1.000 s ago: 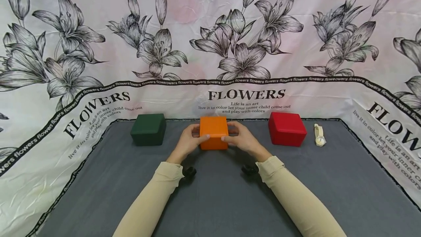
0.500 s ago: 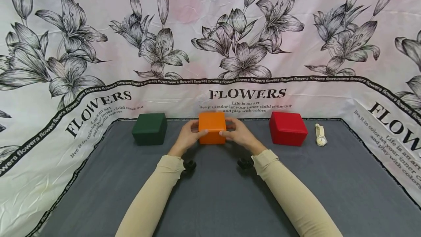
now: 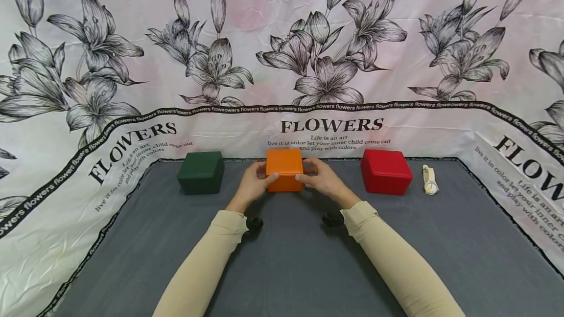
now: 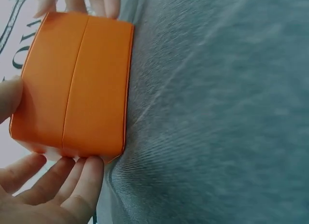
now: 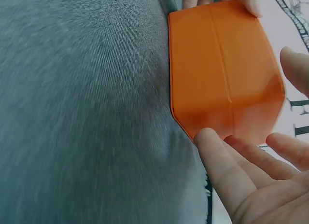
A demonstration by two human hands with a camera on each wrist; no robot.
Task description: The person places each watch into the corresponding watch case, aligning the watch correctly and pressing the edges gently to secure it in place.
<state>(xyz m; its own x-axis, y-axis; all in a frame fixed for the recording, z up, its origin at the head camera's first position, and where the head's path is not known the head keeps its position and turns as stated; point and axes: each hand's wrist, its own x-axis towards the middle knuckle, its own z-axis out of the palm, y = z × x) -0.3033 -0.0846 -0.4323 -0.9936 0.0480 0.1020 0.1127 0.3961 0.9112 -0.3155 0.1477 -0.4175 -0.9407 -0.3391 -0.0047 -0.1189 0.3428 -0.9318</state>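
We've got left hand [image 3: 252, 186] and right hand [image 3: 327, 185], fingers part-curled, gripping orange box [image 3: 284, 161] from opposite sides; it's on table [image 3: 286, 268], between green box [image 3: 200, 173] and red box [image 3: 386, 172].

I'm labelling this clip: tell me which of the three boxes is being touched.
The orange box, in the middle: left hand and right hand touch its opposite sides. The green box and red box stand untouched.
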